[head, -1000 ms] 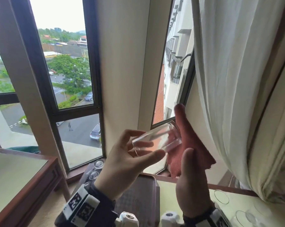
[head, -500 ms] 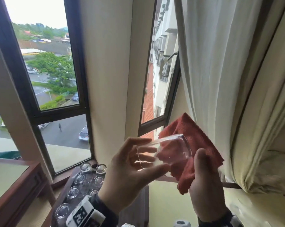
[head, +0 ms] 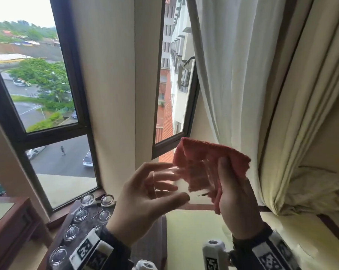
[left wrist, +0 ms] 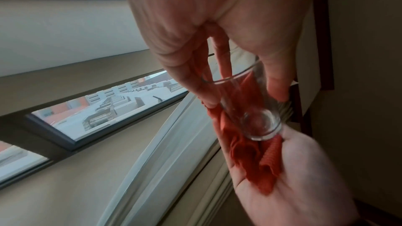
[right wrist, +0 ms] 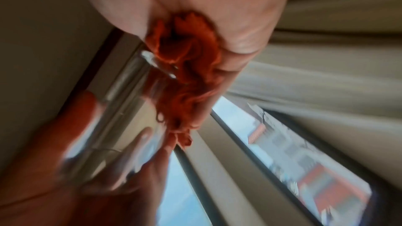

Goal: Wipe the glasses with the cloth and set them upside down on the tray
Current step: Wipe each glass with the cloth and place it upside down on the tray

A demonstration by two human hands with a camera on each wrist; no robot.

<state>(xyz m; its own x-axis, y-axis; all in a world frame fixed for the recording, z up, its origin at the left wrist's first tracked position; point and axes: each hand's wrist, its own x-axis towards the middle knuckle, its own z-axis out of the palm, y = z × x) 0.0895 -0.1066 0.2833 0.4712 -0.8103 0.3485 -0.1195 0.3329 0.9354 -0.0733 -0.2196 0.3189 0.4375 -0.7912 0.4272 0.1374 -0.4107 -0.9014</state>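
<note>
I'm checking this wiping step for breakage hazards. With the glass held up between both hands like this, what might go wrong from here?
1. The left hand holds the glass only by fingertips near its rim, in mid-air; a wiping push from the right hand might slip it loose.
2. The cloth covers only the base end, so the rim end may go unwiped.
3. Upturned glasses crowd the tray below; a dropped glass could hit them.

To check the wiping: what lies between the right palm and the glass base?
The folded red cloth, shown in the left wrist view.
</note>
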